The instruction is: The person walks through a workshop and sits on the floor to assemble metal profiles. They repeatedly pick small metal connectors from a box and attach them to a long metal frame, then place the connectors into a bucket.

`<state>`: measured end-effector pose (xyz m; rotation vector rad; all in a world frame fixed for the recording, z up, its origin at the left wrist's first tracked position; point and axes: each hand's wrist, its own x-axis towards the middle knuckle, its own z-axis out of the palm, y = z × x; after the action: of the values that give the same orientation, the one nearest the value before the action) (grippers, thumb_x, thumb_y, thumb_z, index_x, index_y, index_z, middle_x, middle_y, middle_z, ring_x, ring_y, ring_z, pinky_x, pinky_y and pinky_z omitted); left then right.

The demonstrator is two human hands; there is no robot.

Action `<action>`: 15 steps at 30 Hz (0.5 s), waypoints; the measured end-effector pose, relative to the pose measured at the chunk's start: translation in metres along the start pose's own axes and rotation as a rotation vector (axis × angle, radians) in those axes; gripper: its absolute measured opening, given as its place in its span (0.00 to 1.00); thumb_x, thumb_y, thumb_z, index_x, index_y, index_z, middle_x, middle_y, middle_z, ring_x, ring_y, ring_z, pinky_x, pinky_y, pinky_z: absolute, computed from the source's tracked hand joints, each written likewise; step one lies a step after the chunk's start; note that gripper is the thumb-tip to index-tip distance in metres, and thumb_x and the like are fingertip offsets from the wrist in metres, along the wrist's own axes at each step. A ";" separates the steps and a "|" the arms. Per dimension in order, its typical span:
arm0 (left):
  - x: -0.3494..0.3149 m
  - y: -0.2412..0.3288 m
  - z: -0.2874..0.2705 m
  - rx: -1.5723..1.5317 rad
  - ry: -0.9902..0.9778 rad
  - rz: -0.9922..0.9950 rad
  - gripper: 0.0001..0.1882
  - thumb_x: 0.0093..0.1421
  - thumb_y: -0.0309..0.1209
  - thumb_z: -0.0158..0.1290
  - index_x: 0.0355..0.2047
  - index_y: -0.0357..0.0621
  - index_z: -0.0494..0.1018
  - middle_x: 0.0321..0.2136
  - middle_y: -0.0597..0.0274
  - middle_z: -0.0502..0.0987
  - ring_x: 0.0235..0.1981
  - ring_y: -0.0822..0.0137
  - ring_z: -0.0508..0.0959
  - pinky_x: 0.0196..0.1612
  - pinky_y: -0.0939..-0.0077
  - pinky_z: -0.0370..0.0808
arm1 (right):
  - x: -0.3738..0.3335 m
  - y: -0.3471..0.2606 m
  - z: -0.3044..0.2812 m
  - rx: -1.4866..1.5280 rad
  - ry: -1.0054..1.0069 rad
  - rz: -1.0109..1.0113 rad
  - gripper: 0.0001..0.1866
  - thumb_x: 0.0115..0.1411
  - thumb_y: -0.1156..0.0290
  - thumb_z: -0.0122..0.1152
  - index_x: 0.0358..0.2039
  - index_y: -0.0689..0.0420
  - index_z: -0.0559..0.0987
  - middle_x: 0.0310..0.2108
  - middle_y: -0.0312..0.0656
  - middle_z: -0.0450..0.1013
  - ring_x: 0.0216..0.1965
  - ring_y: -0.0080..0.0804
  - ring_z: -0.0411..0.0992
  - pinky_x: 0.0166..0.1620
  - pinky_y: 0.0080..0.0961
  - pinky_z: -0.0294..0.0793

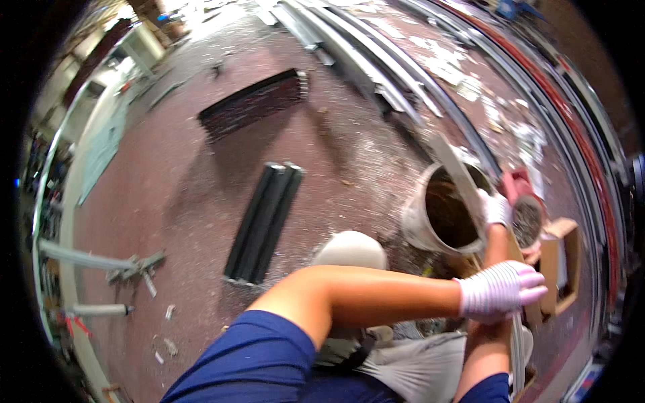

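Observation:
My right hand (495,207), in a white and pink knit glove, is closed around a long pale flat strip (458,176). The strip slants across the mouth of a whitish bucket (418,213) whose inside looks dark and stained. Across my right forearm reaches my left arm, and the gloved left hand (500,290) lies over it with fingers stretched out to the right. Below that hand, a pale narrow bar (517,352) runs down alongside my right arm; whether it belongs to the same strip is hidden.
Right of the bucket stand a red container of small grey pieces (527,221) and an open cardboard box (570,269). Dark ribbed profiles (265,221) and a dark panel (255,104) lie on the reddish floor. Long metal profiles (349,57) stretch along the right. A metal stand (127,265) is at left.

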<state>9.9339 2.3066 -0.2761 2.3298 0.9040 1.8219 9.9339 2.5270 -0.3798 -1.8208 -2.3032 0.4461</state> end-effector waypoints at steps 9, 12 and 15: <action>-0.017 -0.004 -0.047 -0.009 -0.055 -0.178 0.32 0.45 0.32 0.62 0.51 0.37 0.68 0.44 0.47 0.72 0.47 0.46 0.74 0.51 0.56 0.73 | -0.017 -0.047 0.010 -0.045 -0.025 -0.184 0.37 0.56 0.37 0.55 0.42 0.64 0.83 0.38 0.62 0.78 0.44 0.56 0.78 0.50 0.44 0.74; -0.034 -0.003 -0.057 -0.005 -0.002 -0.181 0.33 0.47 0.33 0.60 0.54 0.38 0.66 0.45 0.45 0.72 0.48 0.45 0.75 0.52 0.55 0.73 | -0.009 -0.048 0.018 -0.269 -0.030 -0.251 0.35 0.58 0.34 0.52 0.41 0.57 0.84 0.40 0.58 0.78 0.46 0.58 0.76 0.52 0.44 0.73; -0.040 0.001 -0.044 0.083 -0.098 -0.219 0.32 0.48 0.34 0.60 0.53 0.37 0.67 0.46 0.46 0.73 0.48 0.47 0.75 0.52 0.56 0.73 | -0.022 -0.041 0.009 -0.068 0.043 -0.257 0.36 0.56 0.41 0.63 0.55 0.58 0.78 0.49 0.54 0.77 0.51 0.50 0.76 0.56 0.40 0.73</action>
<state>9.8894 2.2737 -0.2972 2.2389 1.1884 1.6006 9.8988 2.4964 -0.3736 -1.5153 -2.5040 0.2908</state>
